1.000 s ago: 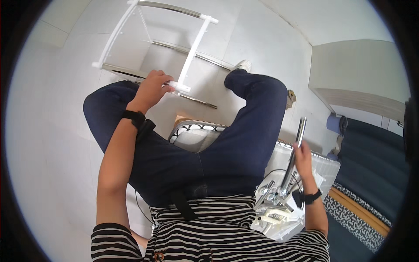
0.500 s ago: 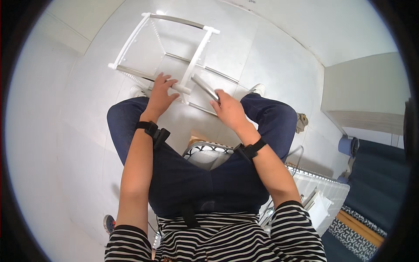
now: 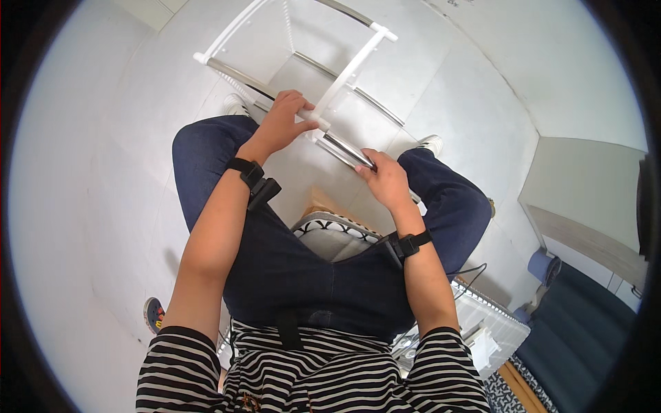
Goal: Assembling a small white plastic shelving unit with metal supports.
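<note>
A rack frame of white plastic side pieces [image 3: 350, 73] and silver metal tubes stands on the floor in front of me. My left hand [image 3: 281, 125] is closed around its near rail at the white corner connector [image 3: 316, 122], thumb on the near side. Between the fingers of my right hand [image 3: 387, 180] is the outer end of a loose-looking metal tube [image 3: 348, 147]. The tube's other end meets the white connector in line with the rail; whether it sits inside cannot be told. Below it, a lower metal tube [image 3: 337, 153] runs nearly parallel.
My shoes [image 3: 430, 144] flank the frame. A patterned cushion [image 3: 332, 235] lies between my thighs. At lower right stand a light basket [image 3: 506, 322] with items in it, a thin dark cable [image 3: 475, 270] and a dark padded surface [image 3: 585, 313]. A pale cabinet [image 3: 592, 179] is at the right.
My right hand has brought the metal tube from a raised, slanted position to the connector's end. My left hand has closed on the corner. The frame appears higher and farther right in view.
</note>
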{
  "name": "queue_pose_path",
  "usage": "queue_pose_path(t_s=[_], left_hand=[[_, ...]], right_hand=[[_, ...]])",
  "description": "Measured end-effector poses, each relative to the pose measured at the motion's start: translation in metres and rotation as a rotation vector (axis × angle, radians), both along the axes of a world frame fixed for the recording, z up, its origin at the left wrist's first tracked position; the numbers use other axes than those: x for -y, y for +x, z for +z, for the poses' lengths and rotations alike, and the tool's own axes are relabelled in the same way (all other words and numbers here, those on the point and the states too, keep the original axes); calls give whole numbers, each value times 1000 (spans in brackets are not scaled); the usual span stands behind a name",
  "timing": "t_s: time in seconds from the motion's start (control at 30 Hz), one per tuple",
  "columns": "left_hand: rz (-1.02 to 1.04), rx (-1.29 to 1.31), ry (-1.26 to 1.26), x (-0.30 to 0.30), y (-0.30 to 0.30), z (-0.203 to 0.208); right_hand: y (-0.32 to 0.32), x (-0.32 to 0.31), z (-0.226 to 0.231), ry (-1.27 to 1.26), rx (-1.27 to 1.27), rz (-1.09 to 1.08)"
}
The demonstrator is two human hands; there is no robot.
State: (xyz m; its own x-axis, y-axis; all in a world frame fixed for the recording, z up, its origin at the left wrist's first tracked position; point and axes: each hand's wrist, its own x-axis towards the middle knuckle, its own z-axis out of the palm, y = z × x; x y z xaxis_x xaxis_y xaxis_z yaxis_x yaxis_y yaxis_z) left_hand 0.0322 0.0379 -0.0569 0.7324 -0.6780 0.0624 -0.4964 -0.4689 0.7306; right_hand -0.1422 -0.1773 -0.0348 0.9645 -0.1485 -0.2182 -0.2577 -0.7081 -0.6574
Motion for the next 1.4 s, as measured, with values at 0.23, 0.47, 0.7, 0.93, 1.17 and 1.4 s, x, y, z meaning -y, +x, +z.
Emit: queue_pose_path(t_s=[0.23, 0.47, 0.7, 0.93, 1.17, 1.4], left_hand=[[15, -50, -25, 4, -1, 1], [39, -84, -11, 2, -1, 1], [22, -37, -28, 6, -3, 2], [43, -88, 0, 5, -3, 6], [62, -28, -85, 6, -4, -5], [10, -7, -51, 5, -2, -5]], right_hand=[[6, -2, 9, -122, -71, -39], [8, -5, 12, -82, -46, -83], [5, -2, 15, -52, -131, -111], [7, -2, 4, -18, 29, -46], [11, -7, 13, -113, 143, -64], [16, -6, 6, -75, 9, 9]])
